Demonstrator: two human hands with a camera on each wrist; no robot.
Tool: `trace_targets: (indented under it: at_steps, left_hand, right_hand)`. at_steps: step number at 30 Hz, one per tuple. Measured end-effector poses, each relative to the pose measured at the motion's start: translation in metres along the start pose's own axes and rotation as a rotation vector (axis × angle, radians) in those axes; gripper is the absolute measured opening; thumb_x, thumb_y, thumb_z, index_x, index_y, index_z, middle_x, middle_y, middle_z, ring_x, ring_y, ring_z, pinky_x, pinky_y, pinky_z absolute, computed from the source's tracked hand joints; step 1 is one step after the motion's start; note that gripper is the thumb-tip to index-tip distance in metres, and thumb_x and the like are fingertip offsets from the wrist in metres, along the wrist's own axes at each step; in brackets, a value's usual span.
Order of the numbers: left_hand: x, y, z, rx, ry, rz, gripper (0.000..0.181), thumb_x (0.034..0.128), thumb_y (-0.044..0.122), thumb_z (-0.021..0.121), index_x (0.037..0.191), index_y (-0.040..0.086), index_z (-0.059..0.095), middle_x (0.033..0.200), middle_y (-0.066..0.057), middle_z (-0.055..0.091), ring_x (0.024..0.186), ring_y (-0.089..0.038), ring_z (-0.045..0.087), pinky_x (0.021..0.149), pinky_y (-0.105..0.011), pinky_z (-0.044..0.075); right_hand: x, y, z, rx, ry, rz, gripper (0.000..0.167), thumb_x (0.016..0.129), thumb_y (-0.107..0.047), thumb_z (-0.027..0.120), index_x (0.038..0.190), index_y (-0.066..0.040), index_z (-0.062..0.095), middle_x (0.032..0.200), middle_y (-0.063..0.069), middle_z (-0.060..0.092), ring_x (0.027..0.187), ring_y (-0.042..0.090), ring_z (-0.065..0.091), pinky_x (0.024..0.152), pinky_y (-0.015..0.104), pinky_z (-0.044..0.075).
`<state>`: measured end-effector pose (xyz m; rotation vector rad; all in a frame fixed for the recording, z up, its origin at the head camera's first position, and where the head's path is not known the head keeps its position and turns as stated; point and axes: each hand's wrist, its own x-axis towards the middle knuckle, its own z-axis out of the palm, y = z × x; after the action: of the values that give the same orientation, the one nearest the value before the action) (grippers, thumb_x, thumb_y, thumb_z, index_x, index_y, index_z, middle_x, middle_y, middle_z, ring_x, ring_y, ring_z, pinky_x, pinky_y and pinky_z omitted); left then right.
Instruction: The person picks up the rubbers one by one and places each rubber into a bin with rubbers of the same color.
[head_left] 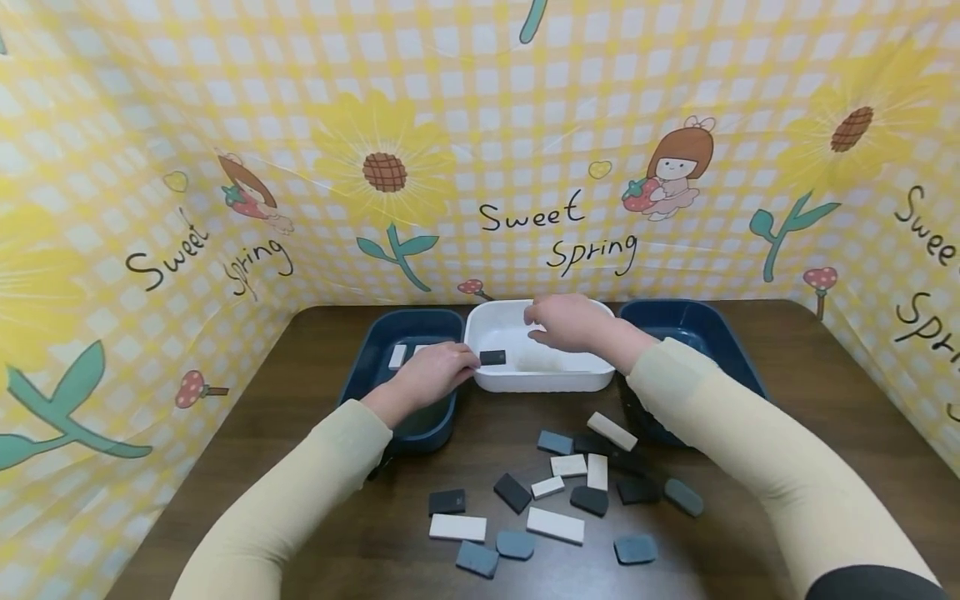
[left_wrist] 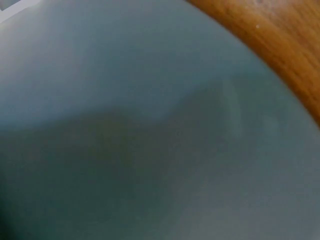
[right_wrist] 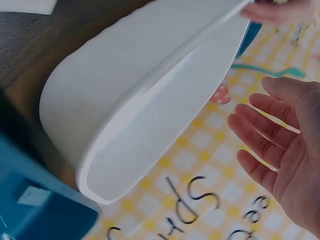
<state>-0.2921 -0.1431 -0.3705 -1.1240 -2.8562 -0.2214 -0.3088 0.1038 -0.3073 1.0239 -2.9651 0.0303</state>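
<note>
A white plastic tray stands between two dark blue bins at the back of the table. At its left rim, my left hand pinches the edge, reaching across the left blue bin. Just inside the tray, near those fingertips, lies a small black block. Above the tray's right half is my right hand, its fingers loosely spread and holding nothing. The right wrist view shows that hand apart from the tray wall. A blurred blue-grey surface fills most of the left wrist view.
White blocks, black blocks and blue-grey blocks lie scattered on the brown table in front. The right blue bin is partly behind my right forearm. A checked yellow cloth hangs behind.
</note>
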Motion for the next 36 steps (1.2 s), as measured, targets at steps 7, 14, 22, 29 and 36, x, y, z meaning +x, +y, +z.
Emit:
trace_targets:
  at_steps: [7,14,22,29,36]
  left_hand:
    - [-0.002,-0.002,0.001,-0.012,0.007,0.011,0.021,0.0905,0.013,0.070,0.111,0.011,0.072,0.108,-0.004,0.069,0.096,-0.019,0.063,0.090,-0.036,0.051]
    - [0.000,-0.005,0.001,-0.014,-0.009,-0.006,0.022,0.0911,0.013,0.069,0.112,0.011,0.072,0.109,-0.004,0.070,0.097,-0.019,0.064,0.090,-0.037,0.050]
    - [0.005,-0.004,-0.003,-0.010,-0.020,-0.006,0.020,0.0932,0.014,0.067,0.112,0.011,0.073,0.109,-0.003,0.069,0.098,-0.018,0.063,0.091,-0.035,0.050]
    - [0.005,-0.001,-0.003,-0.011,-0.035,-0.024,0.020,0.0935,0.016,0.066,0.113,0.013,0.072,0.109,-0.003,0.069,0.098,-0.017,0.063,0.091,-0.035,0.050]
    - [0.003,0.001,0.001,-0.021,-0.038,-0.039,0.020,0.0941,0.016,0.066,0.113,0.013,0.072,0.109,-0.003,0.069,0.099,-0.017,0.063,0.091,-0.036,0.050]
  right_hand:
    - [-0.034,-0.025,0.001,-0.128,0.070,-0.145,0.024,0.090,-0.028,0.070,0.106,-0.010,0.072,0.094,0.005,0.068,0.074,0.017,0.064,0.066,0.030,0.052]
    - [-0.061,-0.045,0.014,-0.106,0.085,-0.272,0.020,0.090,-0.026,0.070,0.099,-0.009,0.070,0.083,0.001,0.063,0.069,0.015,0.061,0.061,0.028,0.051]
    - [-0.076,-0.059,0.037,-0.036,0.040,-0.338,0.016,0.089,-0.025,0.072,0.096,-0.010,0.070,0.076,-0.003,0.058,0.061,0.008,0.051,0.056,0.020,0.045]
    - [-0.077,-0.075,0.059,-0.021,-0.079,-0.321,0.027,0.090,-0.034,0.071,0.102,-0.010,0.070,0.078,-0.003,0.059,0.064,0.008,0.052,0.054,0.018,0.042]
    - [-0.077,-0.093,0.072,0.016,-0.159,-0.308,0.040,0.087,-0.046,0.070,0.108,-0.012,0.070,0.085,-0.003,0.061,0.074,0.009,0.052,0.060,0.020,0.044]
